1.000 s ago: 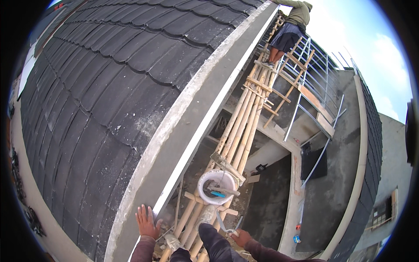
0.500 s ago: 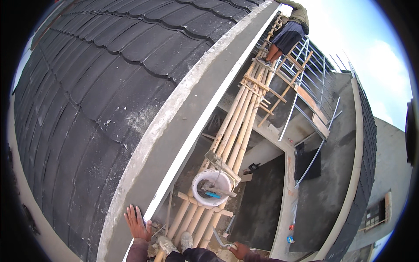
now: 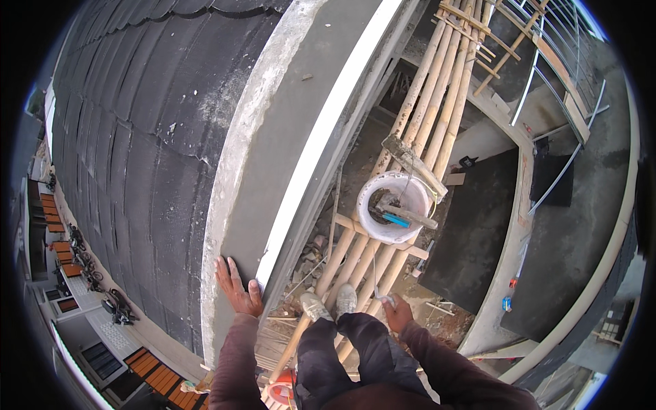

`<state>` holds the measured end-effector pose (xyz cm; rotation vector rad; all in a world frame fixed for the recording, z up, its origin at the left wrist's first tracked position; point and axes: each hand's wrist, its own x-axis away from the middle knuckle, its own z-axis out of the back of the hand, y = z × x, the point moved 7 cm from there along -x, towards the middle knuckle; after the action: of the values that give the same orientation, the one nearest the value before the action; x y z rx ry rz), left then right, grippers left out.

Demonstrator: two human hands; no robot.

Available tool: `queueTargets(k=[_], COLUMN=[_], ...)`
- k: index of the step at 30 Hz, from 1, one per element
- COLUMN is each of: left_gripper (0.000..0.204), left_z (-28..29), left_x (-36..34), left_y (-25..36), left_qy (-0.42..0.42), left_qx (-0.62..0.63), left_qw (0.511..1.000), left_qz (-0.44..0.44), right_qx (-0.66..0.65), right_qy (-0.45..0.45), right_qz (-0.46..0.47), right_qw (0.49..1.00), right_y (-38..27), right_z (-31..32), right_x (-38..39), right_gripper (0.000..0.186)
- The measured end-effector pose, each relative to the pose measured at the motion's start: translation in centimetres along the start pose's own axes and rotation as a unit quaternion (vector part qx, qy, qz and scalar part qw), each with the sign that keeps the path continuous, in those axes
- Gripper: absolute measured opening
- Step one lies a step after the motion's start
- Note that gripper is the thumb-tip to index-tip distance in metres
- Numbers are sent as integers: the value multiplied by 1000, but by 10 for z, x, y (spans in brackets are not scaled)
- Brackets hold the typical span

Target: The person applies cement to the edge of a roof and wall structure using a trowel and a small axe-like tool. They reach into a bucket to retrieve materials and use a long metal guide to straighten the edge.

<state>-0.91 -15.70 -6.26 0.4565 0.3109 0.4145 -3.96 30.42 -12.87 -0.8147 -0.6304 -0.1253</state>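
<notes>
My left hand [image 3: 238, 287] rests flat, fingers spread, on the smooth grey cement ledge [image 3: 273, 150] beside its white edge strip [image 3: 307, 171]. In my right hand [image 3: 399, 314] is a trowel [image 3: 375, 273], gripped by its handle; its thin blade shows nearly edge-on and points away from me. Ahead of my feet, a whitish bucket [image 3: 366, 220] stands on the bamboo poles [image 3: 427, 89]. Grey mortar and a blue-handled tool [image 3: 396, 219] are inside it. A wooden bar [image 3: 417, 217] lies across the bucket's mouth.
I stand on a narrow bamboo scaffold beside dark roof tiles [image 3: 157, 102]. Gaps beside the poles drop to rubble and floor below. A wooden board [image 3: 413, 164] lies past the bucket. An orange-red bucket [image 3: 281, 391] is near my legs. Motorcycles [image 3: 119, 307] stand far below at left.
The view has tilted down and swung, so my legs and the street come into sight and the person further along the scaffold has left it. My left hand stays on the ledge; my right keeps the trowel.
</notes>
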Motion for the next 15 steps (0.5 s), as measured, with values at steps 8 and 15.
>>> queueTargets(k=[8, 15], left_gripper=[84, 84], left_z=[-4, -4], left_x=[-1, -3], left_y=[7, 8], left_qy=[1, 8], left_qx=[-28, -23], left_qw=[1000, 999], left_qz=[-11, -23], right_qx=[-92, -146], right_qy=[44, 59], right_qz=[39, 89], right_qw=[994, 983], right_y=[11, -7], right_z=[-51, -62], right_x=[-49, -75], right_gripper=[39, 37])
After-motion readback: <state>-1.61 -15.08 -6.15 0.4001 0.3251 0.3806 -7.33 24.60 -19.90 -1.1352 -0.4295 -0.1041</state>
